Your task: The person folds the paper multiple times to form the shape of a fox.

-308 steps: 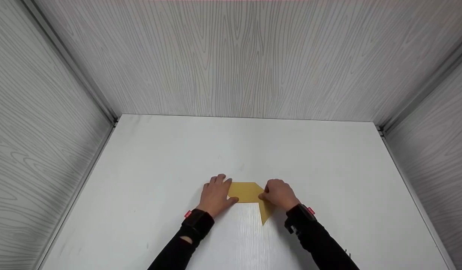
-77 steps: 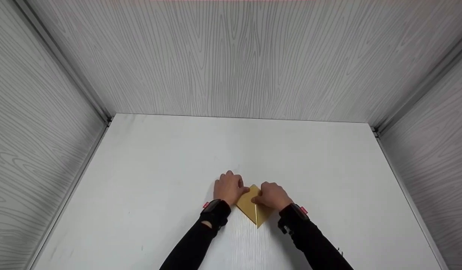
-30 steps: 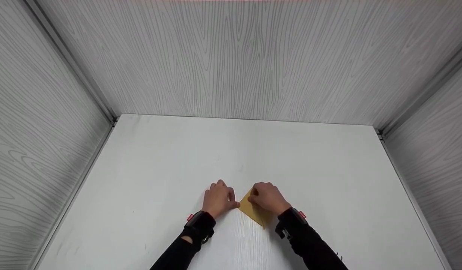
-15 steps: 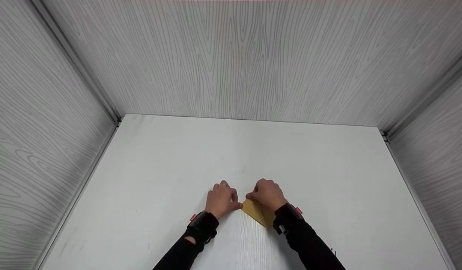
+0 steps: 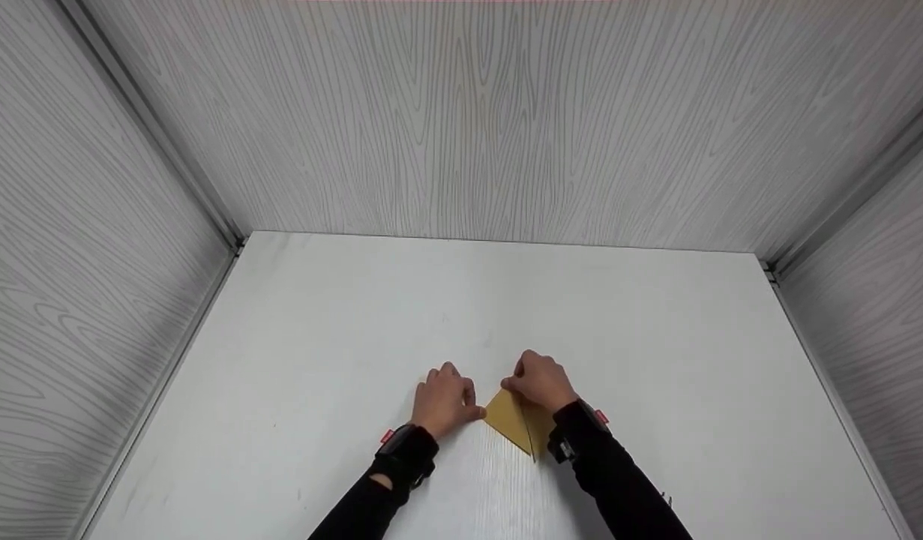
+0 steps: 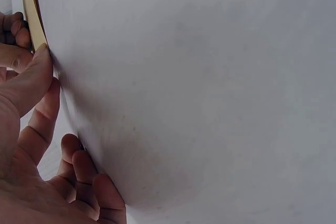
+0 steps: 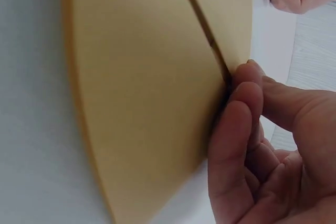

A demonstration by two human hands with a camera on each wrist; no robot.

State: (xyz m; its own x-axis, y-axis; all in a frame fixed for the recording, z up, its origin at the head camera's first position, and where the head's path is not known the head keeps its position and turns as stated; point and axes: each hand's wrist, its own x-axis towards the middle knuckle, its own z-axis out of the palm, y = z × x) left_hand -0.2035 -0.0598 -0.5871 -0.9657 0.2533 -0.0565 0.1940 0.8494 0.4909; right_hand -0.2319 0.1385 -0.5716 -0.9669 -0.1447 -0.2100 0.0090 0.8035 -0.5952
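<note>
A yellow-gold sheet of folded paper [image 5: 508, 421] lies on the white table between the two hands, in a kite shape with a crease or flap edge down its middle. At its left corner is my left hand [image 5: 442, 401], thumb and forefinger closed on the corner; the other fingers rest loosely bent on the table. My right hand [image 5: 542, 381] pinches the top of the paper between thumb and fingers and covers part of its right half. In the right wrist view a dark slit runs between two layers of the paper [image 7: 142, 77] towards the pinching fingertips [image 7: 247, 90].
The white table [image 5: 341, 322] is enclosed by grey wood-grain panels [image 5: 461, 120] at the back and both sides. Small dark marks [image 5: 666, 498] show beside the right sleeve. Both wrists wear black straps with a red tag.
Earlier the paper was a long strip with a flap angled down on the right; its left part has since been folded into a kite. Lately the right hand has risen slightly, lifting the flap edge.
</note>
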